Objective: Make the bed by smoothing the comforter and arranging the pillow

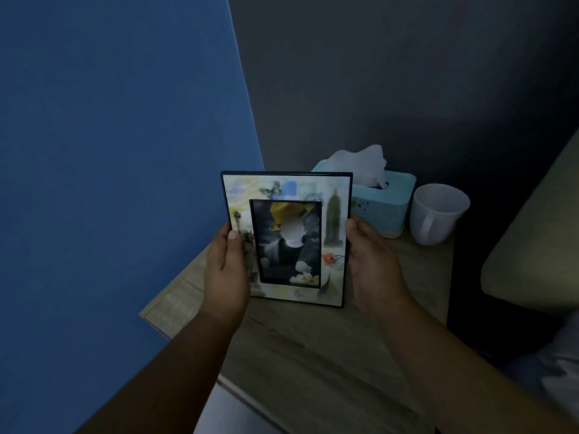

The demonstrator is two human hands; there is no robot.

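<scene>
Head view: left hand [224,270] and right hand [372,261] grip an upright picture frame [286,239] by its sides; far right, tissue box [383,211] and mug [437,211] stand on the bench [313,346].

2 hands [224,270] gripping picture frame [286,236], tissue box [383,203], mug [438,211]

Upright picture frame [286,238] blocked middle of nightstand top [300,346], screening far side. Behind it, far right: tissue box [383,208], mug [437,214] just beside box on right. Left closed off by blue wall [109,151]; right by bed edge [532,245]. Near stretch of top lay open in middle.
</scene>
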